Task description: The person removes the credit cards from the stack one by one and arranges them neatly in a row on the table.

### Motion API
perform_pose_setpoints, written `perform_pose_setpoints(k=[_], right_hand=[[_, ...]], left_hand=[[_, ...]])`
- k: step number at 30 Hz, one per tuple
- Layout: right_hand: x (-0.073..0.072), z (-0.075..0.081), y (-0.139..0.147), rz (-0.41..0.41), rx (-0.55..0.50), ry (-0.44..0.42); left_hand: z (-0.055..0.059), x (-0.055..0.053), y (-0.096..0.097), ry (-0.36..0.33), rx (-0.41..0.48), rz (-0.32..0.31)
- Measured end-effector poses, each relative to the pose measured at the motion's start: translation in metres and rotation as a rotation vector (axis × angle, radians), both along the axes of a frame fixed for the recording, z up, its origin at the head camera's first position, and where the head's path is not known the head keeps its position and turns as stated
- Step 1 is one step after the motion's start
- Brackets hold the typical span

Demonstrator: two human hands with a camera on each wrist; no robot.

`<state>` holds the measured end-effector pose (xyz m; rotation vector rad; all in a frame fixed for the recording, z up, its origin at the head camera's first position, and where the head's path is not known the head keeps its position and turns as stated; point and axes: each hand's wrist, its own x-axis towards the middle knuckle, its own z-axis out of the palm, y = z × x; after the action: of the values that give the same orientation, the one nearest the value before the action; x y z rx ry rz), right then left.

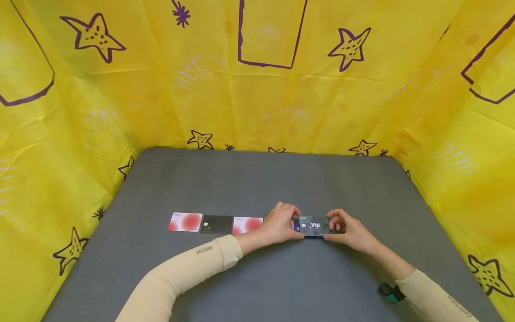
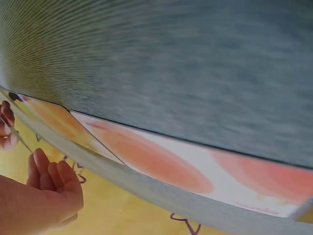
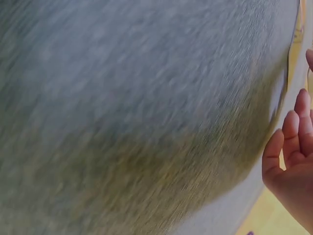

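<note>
Both hands hold a dark grey "Vip" card (image 1: pixel 315 226) above the table, near the right end of a row of cards. My left hand (image 1: pixel 279 223) pinches its left side, thumb at the near corner and fingers at the far one. My right hand (image 1: pixel 354 231) grips the right side likewise. In the left wrist view the card (image 2: pixel 20 138) appears edge-on between the fingertips of the left hand (image 2: pixel 51 193) and the other hand. The right wrist view shows the right hand (image 3: pixel 296 156) at its edge. A blue-and-pink card (image 1: pixel 296 225) peeks out beneath, mostly covered.
Leftward in the row lie a pink-and-white card (image 1: pixel 185 222), a black VIP card (image 1: pixel 217 224) and another pink-and-white card (image 1: pixel 247 225), partly behind the left wrist. The grey table (image 1: pixel 257 183) is bounded by a yellow starfish-print cloth (image 1: pixel 257 103).
</note>
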<state>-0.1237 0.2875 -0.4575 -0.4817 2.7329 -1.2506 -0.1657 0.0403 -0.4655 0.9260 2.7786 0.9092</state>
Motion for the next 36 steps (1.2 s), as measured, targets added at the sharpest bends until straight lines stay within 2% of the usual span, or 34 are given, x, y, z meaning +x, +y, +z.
perform_pose_setpoints(k=[3, 8, 15, 21, 26, 36], right_hand=[[0.002, 0.004, 0.006, 0.009, 0.009, -0.011], [-0.006, -0.018, 0.033, 0.019, 0.007, -0.026], [-0.006, -0.018, 0.056, 0.01, 0.029, -0.07], [-0.006, -0.015, 0.067, 0.03, 0.068, -0.033], [-0.008, -0.015, 0.075, 0.06, 0.084, -0.019], [-0.011, -0.018, 0.086, 0.114, 0.131, 0.067]], left_hand=[[-0.001, 0.0, 0.008, 0.023, -0.04, 0.005], [-0.002, 0.0, 0.024, 0.029, -0.082, 0.022], [-0.004, 0.002, 0.046, 0.007, -0.096, 0.041], [-0.007, 0.001, 0.061, 0.031, -0.135, 0.061], [-0.01, 0.003, 0.069, -0.002, -0.139, 0.076], [-0.013, 0.006, 0.077, -0.02, -0.147, 0.053]])
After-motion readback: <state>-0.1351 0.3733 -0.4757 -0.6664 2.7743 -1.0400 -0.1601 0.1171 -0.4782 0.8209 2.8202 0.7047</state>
